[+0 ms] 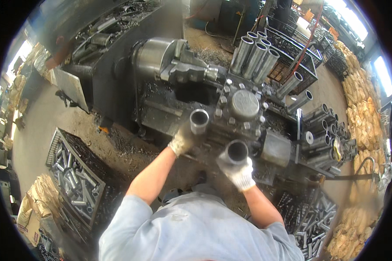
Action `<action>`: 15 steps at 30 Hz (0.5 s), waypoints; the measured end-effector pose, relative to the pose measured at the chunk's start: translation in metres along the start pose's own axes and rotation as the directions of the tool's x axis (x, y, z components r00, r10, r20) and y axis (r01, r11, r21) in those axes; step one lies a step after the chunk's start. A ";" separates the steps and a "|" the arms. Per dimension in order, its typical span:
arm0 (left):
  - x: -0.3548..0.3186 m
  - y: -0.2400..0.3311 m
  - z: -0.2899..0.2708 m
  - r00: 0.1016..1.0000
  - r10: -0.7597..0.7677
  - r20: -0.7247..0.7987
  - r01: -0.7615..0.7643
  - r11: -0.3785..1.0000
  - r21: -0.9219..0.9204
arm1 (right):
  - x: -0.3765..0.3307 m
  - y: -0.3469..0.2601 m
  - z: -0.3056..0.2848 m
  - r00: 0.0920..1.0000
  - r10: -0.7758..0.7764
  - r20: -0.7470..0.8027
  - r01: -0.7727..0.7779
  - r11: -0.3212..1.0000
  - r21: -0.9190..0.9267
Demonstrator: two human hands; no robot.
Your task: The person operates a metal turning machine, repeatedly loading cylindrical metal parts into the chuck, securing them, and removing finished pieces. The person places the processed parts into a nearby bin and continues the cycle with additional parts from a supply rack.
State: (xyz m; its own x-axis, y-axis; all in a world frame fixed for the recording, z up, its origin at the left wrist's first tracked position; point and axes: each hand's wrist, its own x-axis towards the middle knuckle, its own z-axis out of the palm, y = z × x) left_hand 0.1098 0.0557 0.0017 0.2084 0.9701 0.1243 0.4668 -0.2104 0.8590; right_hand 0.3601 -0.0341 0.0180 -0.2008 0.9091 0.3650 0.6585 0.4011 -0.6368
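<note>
Gripping one steel tube (199, 121) in left hand (181, 141), another tube (236, 152) in right hand (239, 171)

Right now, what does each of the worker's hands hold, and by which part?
Each gloved hand grips a short metal tube low on its body, open end up: left hand, left tube; right hand, right tube.

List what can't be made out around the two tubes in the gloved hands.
- Left tube, head view: lower end hidden by left hand.
- Right tube: body hidden by right hand; only the open mouth shows.
- Lathe chuck jaws: too small.
- Crate parts: blurred near the rim.
</note>
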 end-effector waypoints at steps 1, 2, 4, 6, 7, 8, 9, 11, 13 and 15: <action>-0.001 0.000 -0.007 0.996 0.065 0.066 -0.071 0.992 0.105 | 0.006 0.006 -0.013 0.994 -0.058 0.088 0.059 0.998 -0.014; -0.005 0.000 -0.017 0.997 -0.047 0.056 0.046 0.999 0.024 | 0.010 0.009 -0.033 0.983 -0.011 0.184 -0.002 0.997 0.071; -0.007 -0.008 -0.042 0.987 -0.144 0.074 0.143 0.990 0.019 | 0.025 0.014 -0.078 0.893 0.140 0.428 -0.146 0.989 -0.019; 0.005 -0.019 -0.058 0.885 -0.406 0.230 0.314 0.883 0.349 | 0.052 0.018 -0.122 0.901 -0.049 0.430 0.027 0.998 0.056; 0.017 -0.023 -0.059 0.800 -0.474 0.369 0.302 0.849 0.434 | 0.068 0.017 -0.138 0.935 -0.137 0.328 0.148 0.989 -0.008; 0.027 -0.025 -0.060 0.887 -0.333 0.319 0.225 0.916 0.332 | 0.087 0.011 -0.153 0.959 -0.029 0.281 -0.015 0.988 0.151; 0.040 -0.025 -0.061 0.948 -0.201 0.245 0.139 0.959 0.245 | 0.105 0.000 -0.162 0.975 0.135 0.176 -0.163 0.974 0.155; 0.072 -0.016 -0.070 0.932 0.313 -0.181 -0.256 0.925 0.282 | 0.162 -0.024 -0.163 0.991 0.129 0.041 -0.135 0.969 0.208; 0.095 -0.002 -0.106 0.792 0.538 -0.289 -0.436 0.829 0.350 | 0.227 -0.047 -0.143 0.993 0.079 0.088 -0.079 0.997 0.001; 0.137 0.008 -0.143 0.696 0.656 -0.292 -0.471 0.724 0.503 | 0.292 -0.056 -0.104 0.943 0.126 0.308 -0.030 0.954 -0.300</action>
State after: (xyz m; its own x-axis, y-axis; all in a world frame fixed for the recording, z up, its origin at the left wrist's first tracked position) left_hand 0.0190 0.2041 0.0971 0.2005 0.5728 0.7948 0.6722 -0.6706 0.3138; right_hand 0.3400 0.1969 0.2311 -0.3292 0.9427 0.0547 0.8513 0.3213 -0.4148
